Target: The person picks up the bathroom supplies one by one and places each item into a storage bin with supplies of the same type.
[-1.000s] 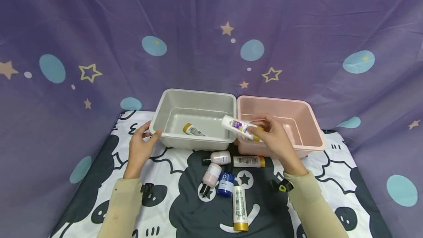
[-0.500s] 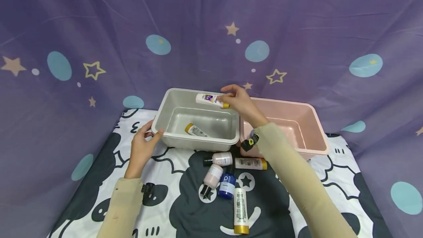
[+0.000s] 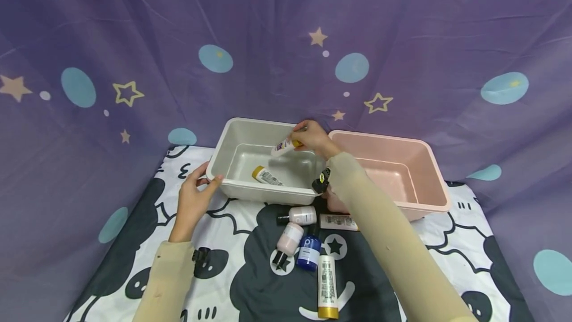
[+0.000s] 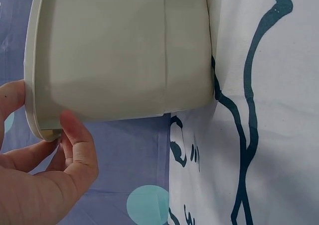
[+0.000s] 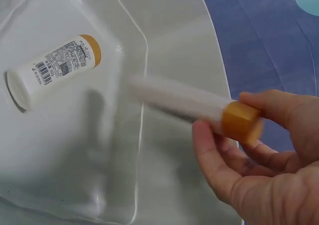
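Observation:
My left hand (image 3: 193, 202) grips the rim at the near left corner of a pale grey plastic bin (image 3: 272, 188). Thumb and fingers pinch that rim in the left wrist view. Inside the bin, my right hand (image 3: 315, 139) holds a white squeeze tube (image 3: 282, 148) by its gold cap end, tilted with the other end lower and to the left. The right wrist view shows the held tube (image 5: 179, 101) blurred, above the bin's floor and apart from it. A similar white tube with a gold cap (image 3: 268, 177) lies on the floor of the bin.
A pink bin (image 3: 411, 202) stands to the right, partly behind my right sleeve. In front lie two pink bottles with black caps (image 3: 289, 239), a blue bottle (image 3: 308, 252) and two more gold-capped tubes (image 3: 327, 282), on a sheep-print cloth. A purple curtain (image 3: 268, 39) hangs behind.
My right hand has carried the white tube leftward from over the pink bin to the grey bin, then lowered and tilted it. The left hand keeps its grip on the rim.

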Available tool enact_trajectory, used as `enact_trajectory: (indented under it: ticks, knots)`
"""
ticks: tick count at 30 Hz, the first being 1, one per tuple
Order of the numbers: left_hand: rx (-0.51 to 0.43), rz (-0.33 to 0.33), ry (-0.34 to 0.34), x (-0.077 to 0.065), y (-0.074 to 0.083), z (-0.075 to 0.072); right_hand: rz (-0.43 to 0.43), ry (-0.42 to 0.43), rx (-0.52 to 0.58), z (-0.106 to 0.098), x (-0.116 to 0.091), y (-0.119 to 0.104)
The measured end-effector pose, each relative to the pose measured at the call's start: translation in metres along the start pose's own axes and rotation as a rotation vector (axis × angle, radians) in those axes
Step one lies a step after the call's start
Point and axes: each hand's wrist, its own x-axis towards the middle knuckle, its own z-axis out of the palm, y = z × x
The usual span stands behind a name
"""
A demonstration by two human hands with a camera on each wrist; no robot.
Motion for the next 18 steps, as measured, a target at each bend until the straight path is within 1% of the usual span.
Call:
enact_trajectory:
  ticks: [3, 5, 7, 9, 13, 15, 18]
  knots:
    - [-0.005, -0.001, -0.004, 0.000, 0.001, 0.001, 0.007, 0.006, 0.028, -0.001, -0.003, -0.001]
    - [-0.007, -0.003, -0.008, 0.000, 0.001, 0.002, 0.003, 0.011, 0.025, -0.002, -0.006, -0.004]
    - [-0.006, -0.005, -0.009, 0.000, 0.001, 0.002, -0.015, 0.017, -0.004, -0.004, -0.011, -0.007]
    - [-0.004, -0.007, -0.007, 0.000, 0.001, 0.002, -0.048, 0.010, -0.059, -0.006, -0.019, -0.011]
    - [-0.005, -0.014, 0.001, 0.000, 0.000, 0.002, -0.147, -0.029, -0.140, -0.013, -0.045, -0.017]
    - [-0.006, -0.017, 0.000, 0.000, 0.000, 0.002, -0.201, -0.046, -0.167, -0.018, -0.062, -0.018]
    - [-0.010, -0.020, -0.004, 0.000, 0.000, 0.002, -0.292, -0.045, -0.202, -0.025, -0.089, -0.016]
